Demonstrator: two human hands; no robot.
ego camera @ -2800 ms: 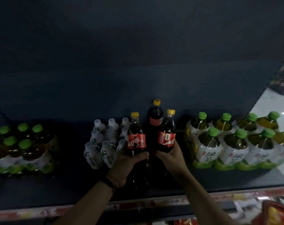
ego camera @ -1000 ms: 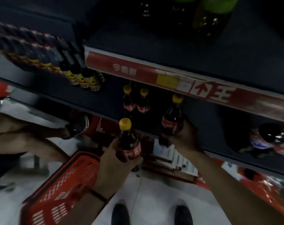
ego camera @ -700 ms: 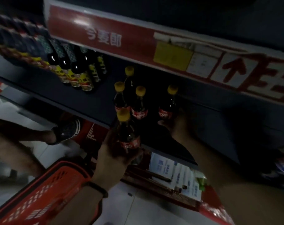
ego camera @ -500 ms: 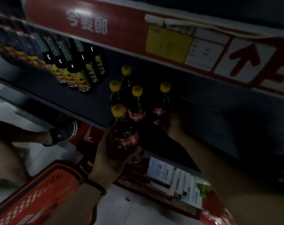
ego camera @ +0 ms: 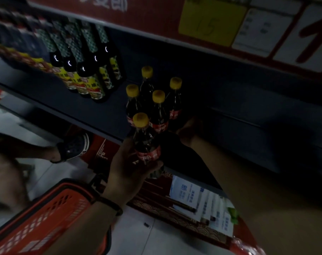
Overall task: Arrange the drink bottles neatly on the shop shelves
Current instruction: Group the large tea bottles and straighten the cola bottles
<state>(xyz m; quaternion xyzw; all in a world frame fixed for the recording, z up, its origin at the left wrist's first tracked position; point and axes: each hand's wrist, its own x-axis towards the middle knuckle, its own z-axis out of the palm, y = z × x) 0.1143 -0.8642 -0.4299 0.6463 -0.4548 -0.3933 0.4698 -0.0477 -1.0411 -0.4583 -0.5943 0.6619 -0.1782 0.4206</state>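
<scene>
four yellow-capped cola bottles (ego camera: 158, 115) stand upright in a tight cluster on the dark middle shelf (ego camera: 101, 111) in the head view, to the right of a row of dark bottles with yellow labels (ego camera: 94, 78). a fifth cola bottle (ego camera: 146, 146) is not yet on the shelf: it hangs upright just in front of the shelf edge, close before the cluster. so the job looks partly done here, with this bottle left to set in and the group to be squared into rows. the shelf further right is too dark to read.

the left hand (ego camera: 127, 172) is clamped on that fifth bottle, fingers and thumb wrapped round its red label, a dark band (ego camera: 110, 205) at the wrist. the right hand (ego camera: 188, 131) reaches in at the foot of the rightmost bottle (ego camera: 175, 105), touching or just beside it. in the gloom i cannot tell whether its fingers grip the bottle or lie slack.

below are a red basket (ego camera: 46, 218), white paper tags (ego camera: 200, 197) and someone else's shoe (ego camera: 74, 147). above runs a red shelf strip (ego camera: 156, 13) with a yellow price tag (ego camera: 210, 21).
</scene>
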